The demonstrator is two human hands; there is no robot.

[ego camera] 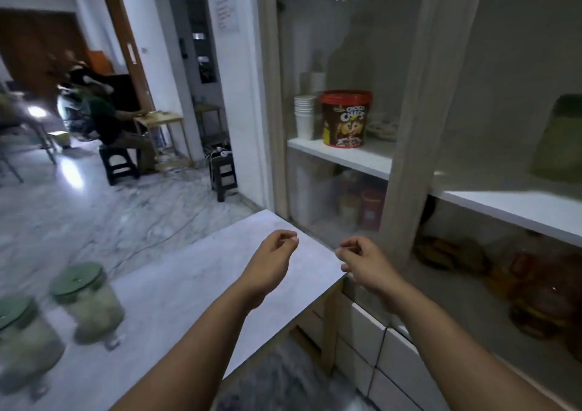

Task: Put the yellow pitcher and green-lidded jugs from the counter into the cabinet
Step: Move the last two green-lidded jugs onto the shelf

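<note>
Both hands are empty, fingers loosely curled: the left hand (277, 253) hangs over the surface (189, 272), the right hand (362, 261) just past its edge toward the cabinet (406, 127). Two green-lidded jugs (88, 300) still stand upright on the surface at far left, long axis vertical, lids up. A blurred yellowish-green shape (560, 139) on the cabinet shelf may be the pitcher. Judged so, two jugs remain.

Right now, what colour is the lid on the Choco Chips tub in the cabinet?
Red, seen in the head view: the lid tops the brown tub.
</note>
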